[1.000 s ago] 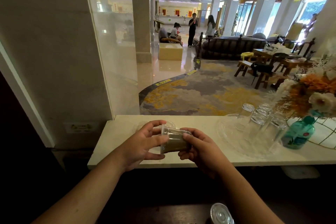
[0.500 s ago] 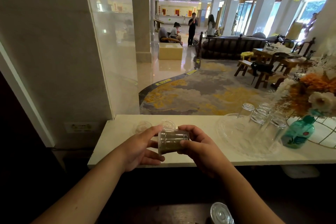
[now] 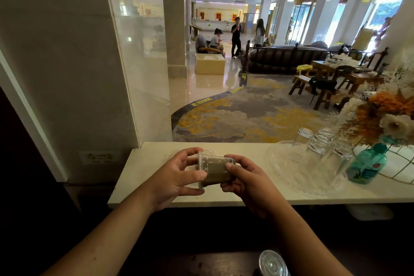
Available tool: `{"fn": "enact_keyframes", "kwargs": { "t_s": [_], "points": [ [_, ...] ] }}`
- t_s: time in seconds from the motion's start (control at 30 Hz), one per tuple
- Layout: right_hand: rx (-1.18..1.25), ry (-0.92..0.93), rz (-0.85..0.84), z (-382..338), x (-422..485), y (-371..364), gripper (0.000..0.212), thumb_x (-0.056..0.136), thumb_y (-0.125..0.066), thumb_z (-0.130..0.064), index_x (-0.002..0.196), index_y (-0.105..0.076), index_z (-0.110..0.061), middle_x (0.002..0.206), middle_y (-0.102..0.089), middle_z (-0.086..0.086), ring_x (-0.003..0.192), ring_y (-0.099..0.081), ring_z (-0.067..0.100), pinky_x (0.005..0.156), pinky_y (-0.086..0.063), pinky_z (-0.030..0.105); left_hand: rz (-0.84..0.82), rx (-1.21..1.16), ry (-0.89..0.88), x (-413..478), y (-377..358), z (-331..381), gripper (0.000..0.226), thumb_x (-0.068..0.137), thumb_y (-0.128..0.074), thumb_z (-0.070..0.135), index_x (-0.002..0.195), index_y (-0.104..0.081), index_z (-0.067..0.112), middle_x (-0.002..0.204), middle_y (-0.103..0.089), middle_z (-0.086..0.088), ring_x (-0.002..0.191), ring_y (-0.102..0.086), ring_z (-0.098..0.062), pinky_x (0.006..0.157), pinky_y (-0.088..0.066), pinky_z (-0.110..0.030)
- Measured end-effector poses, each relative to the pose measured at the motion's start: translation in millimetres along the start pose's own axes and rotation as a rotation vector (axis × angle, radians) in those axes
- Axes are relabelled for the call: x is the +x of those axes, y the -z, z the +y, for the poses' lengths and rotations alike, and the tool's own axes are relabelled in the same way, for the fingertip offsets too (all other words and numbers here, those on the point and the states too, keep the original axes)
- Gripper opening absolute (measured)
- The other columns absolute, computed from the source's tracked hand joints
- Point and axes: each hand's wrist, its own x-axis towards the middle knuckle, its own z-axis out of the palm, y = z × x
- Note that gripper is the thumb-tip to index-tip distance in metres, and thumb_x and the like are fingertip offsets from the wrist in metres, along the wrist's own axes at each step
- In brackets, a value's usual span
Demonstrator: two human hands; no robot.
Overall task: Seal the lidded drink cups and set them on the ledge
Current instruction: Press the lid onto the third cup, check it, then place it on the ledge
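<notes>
Clear lidded cup (image 3: pixel 216 170) of brown drink lay sideways above the pale ledge (image 3: pixel 246 150); second lidded cup (image 3: pixel 272 263) stood below.

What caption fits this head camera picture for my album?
Both hands, left hand and right hand, hold a lidded drink cup sideways above the ledge.

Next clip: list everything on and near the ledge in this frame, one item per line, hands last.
drink cup: 1, clear with brown contents, tipped sideways, lid leftward, above the ledge
ledge: 1, cream stone
second lidded cup: 1, clear lid, bottom edge, below the ledge
tray: 1, clear, on ledge at right
glasses: several, clear, on the tray
bottle: 1, teal, right of tray
flowers: orange and white, far right
left hand: grip on lid end
right hand: grip on base end
</notes>
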Motion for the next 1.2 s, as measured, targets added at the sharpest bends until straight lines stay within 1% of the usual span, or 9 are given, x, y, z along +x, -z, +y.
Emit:
{"fn": "enact_keyframes", "kwargs": {
  "t_s": [0.2,0.37,0.43,0.5,0.57,0.77,0.9,1.03,1.2],
  "points": [
    [-0.096,0.094,0.073,-8,1,-4,0.038,0.091,-0.075,-0.015,0.128,-0.063,-0.016,0.112,-0.073,0.018,0.079,-0.063,0.028,0.07,-0.055,0.036,0.049,-0.226,0.044,0,-7,-12,0.055,0.084,-0.076,0.026,0.137,-0.061,0.032,0.142,-0.06,-0.012,0.126,-0.064,-0.041,0.101,-0.057,-0.055],
    [-0.447,0.256,0.138,-25,-2,-18,0.047,0.084,-0.083,-0.024,0.126,-0.063,-0.031,0.107,-0.075,0.007,0.082,-0.071,0.016,0.069,-0.055,0.026,0.107,-0.441,0.122,-4,-26,-30,0.055,0.096,-0.056,0.053,0.135,-0.066,0.016,0.135,-0.067,-0.025,0.114,-0.07,-0.047,0.084,-0.061,-0.049],
    [-0.49,0.301,0.127,-30,-3,-24,0.052,0.08,-0.086,-0.023,0.125,-0.062,-0.032,0.105,-0.075,0.003,0.089,-0.075,0.017,0.076,-0.06,0.029,0.109,-0.51,0.143,-8,-32,-36,0.061,0.098,-0.05,0.057,0.13,-0.072,0.01,0.131,-0.069,-0.028,0.106,-0.072,-0.047,0.088,-0.057,-0.048],
    [-0.539,0.338,0.114,-32,-6,-29,0.054,0.076,-0.089,-0.026,0.122,-0.061,-0.034,0.103,-0.075,0.0,0.09,-0.076,0.019,0.083,-0.063,0.036,0.107,-0.579,0.162,-12,-37,-42,0.064,0.097,-0.049,0.059,0.123,-0.077,0.008,0.129,-0.07,-0.028,0.101,-0.075,-0.045,0.102,-0.05,-0.048],
    [-0.589,0.349,0.109,-34,-9,-34,0.055,0.075,-0.09,-0.028,0.121,-0.06,-0.036,0.103,-0.075,-0.005,0.089,-0.076,0.016,0.085,-0.064,0.037,0.113,-0.611,0.181,-13,-40,-49,0.066,0.097,-0.047,0.06,0.12,-0.078,0.007,0.127,-0.072,-0.026,0.1,-0.076,-0.041,0.106,-0.048,-0.046],
    [-0.656,0.358,0.107,-33,-13,-36,0.056,0.072,-0.089,-0.036,0.118,-0.058,-0.04,0.104,-0.074,-0.008,0.089,-0.074,0.025,0.084,-0.064,0.046,0.11,-0.666,0.201,-11,-43,-57,0.068,0.097,-0.046,0.058,0.119,-0.078,0.003,0.13,-0.07,-0.027,0.102,-0.075,-0.041,0.094,-0.056,-0.045],
    [-0.66,0.354,0.1,-32,-13,-36,0.055,0.075,-0.089,-0.033,0.119,-0.058,-0.039,0.105,-0.074,-0.007,0.09,-0.074,0.023,0.083,-0.064,0.044,0.099,-0.696,0.2,-11,-45,-57,0.068,0.098,-0.046,0.057,0.123,-0.076,0.002,0.129,-0.07,-0.029,0.101,-0.075,-0.042,0.087,-0.062,-0.046],
    [-0.656,0.359,0.1,-31,-11,-36,0.058,0.069,-0.088,-0.042,0.118,-0.058,-0.042,0.106,-0.075,-0.007,0.091,-0.074,0.026,0.084,-0.064,0.047,0.078,-0.725,0.205,-13,-45,-58,0.068,0.098,-0.045,0.057,0.127,-0.074,0.002,0.13,-0.069,-0.029,0.101,-0.075,-0.043,0.084,-0.064,-0.046],
    [-0.67,0.357,0.093,-30,-11,-34,0.055,0.074,-0.089,-0.036,0.119,-0.058,-0.041,0.106,-0.074,-0.008,0.092,-0.074,0.024,0.084,-0.064,0.045,0.068,-0.73,0.198,-13,-43,-60,0.067,0.098,-0.046,0.057,0.125,-0.075,0.003,0.13,-0.069,-0.029,0.102,-0.074,-0.043,0.082,-0.065,-0.045]
  ]
}}
